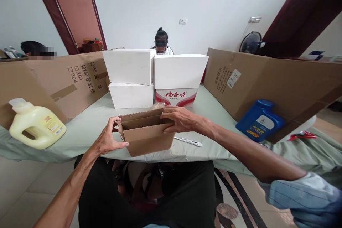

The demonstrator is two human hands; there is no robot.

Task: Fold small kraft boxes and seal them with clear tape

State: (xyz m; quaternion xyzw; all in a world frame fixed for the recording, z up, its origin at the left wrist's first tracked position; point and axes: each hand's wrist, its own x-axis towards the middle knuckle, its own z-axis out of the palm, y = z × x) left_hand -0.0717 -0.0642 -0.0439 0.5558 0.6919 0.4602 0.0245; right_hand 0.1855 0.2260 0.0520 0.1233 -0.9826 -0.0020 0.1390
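A small brown cardboard box (149,137) with its flaps up stands at the near edge of the table (88,128). My left hand (108,139) grips its left side, thumb on the front and fingers curled round the corner. My right hand (177,118) lies over the top right edge, fingers pressing a flap down. A white pen-like tool (188,141) rests on the table just right of the box, under my right forearm.
Stacked white boxes (130,67) and a red-printed carton (175,97) stand behind. Large cardboard panels (267,82) wall both sides. A yellow jug (34,124) lies at left, a blue bottle (259,121) at right. Another person (161,42) sits beyond the boxes.
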